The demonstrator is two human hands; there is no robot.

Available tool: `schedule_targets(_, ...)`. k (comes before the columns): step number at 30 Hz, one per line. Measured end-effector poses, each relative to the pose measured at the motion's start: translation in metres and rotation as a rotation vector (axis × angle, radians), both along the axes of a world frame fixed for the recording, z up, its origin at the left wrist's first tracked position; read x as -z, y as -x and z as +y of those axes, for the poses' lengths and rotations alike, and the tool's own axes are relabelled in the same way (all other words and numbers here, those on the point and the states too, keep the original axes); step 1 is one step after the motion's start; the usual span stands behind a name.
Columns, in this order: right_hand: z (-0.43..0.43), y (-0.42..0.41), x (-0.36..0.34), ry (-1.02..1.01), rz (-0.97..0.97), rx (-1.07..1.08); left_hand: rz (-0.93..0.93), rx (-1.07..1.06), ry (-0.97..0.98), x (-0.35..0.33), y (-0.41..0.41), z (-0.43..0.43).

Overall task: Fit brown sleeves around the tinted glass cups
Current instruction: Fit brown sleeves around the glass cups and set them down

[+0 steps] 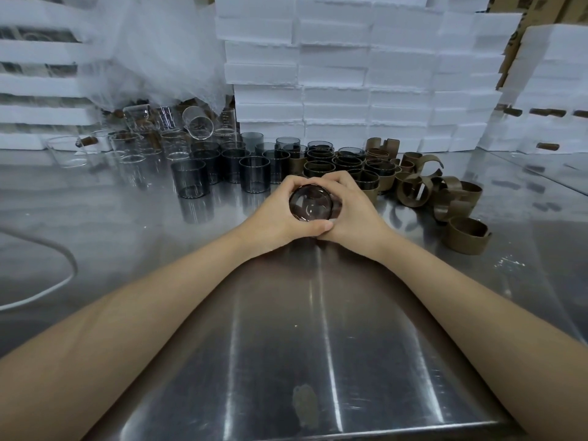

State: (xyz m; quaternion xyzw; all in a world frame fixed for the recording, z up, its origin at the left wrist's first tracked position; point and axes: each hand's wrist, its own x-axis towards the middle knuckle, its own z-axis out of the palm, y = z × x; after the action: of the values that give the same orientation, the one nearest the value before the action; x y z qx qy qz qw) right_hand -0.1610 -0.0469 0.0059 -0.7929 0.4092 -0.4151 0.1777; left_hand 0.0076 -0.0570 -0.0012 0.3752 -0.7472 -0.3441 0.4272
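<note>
Both hands wrap around one tinted glass cup [310, 202] held above the steel table [222, 329], its round end facing me. My left hand [276, 214] grips its left side and my right hand [353, 211] grips its right side, fingers meeting over the top. A sleeve on this cup is hidden by the fingers. Several bare tinted cups [254, 173] stand behind the hands to the left. Several cups wearing brown sleeves [319, 168] stand just behind. Loose brown sleeves [467, 238] lie to the right.
Clear glass cups [133, 148] crowd the back left under white netting [152, 49]. White foam boxes [350, 74] are stacked along the back. A white cable [63, 281] loops at the left. The table's front edge runs near the bottom.
</note>
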Motion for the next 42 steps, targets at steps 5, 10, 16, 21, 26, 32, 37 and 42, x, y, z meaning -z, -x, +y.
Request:
schedule_targets(5, -0.002, -0.001, -0.001, -0.155, -0.134, -0.038, 0.005, -0.005, 0.003, -0.002, 0.001, 0.000)
schedule_targets(10, -0.002, 0.002, -0.001, -0.218, -0.257, -0.054, 0.058, 0.041, -0.058, -0.002, 0.000, -0.002)
schedule_targets(16, -0.006, 0.006, 0.000, -0.324, -0.315, -0.084, 0.093, 0.113, -0.088, -0.005, -0.002, 0.001)
schedule_targets(21, -0.003, 0.007, 0.000, -0.379, -0.410, -0.176, 0.036, -0.047, -0.071, -0.006, -0.001, 0.001)
schedule_targets(26, -0.003, 0.006, -0.004, -0.693, -0.704, -0.271, -0.019, 0.014, 0.012, -0.002, -0.002, 0.001)
schedule_targets(32, -0.001, 0.006, -0.008, -0.911, -0.762, -0.404, -0.116, 0.058, 0.081, 0.002, 0.001, 0.001)
schedule_targets(37, -0.002, 0.005, -0.009, -0.980, -0.708, -0.332, -0.155, 0.051, 0.072, 0.002, 0.000, 0.001)
schedule_targets(42, -0.003, 0.006, -0.010, -1.015, -0.693, -0.341, -0.154, 0.039, 0.068, 0.003, 0.000, 0.001)
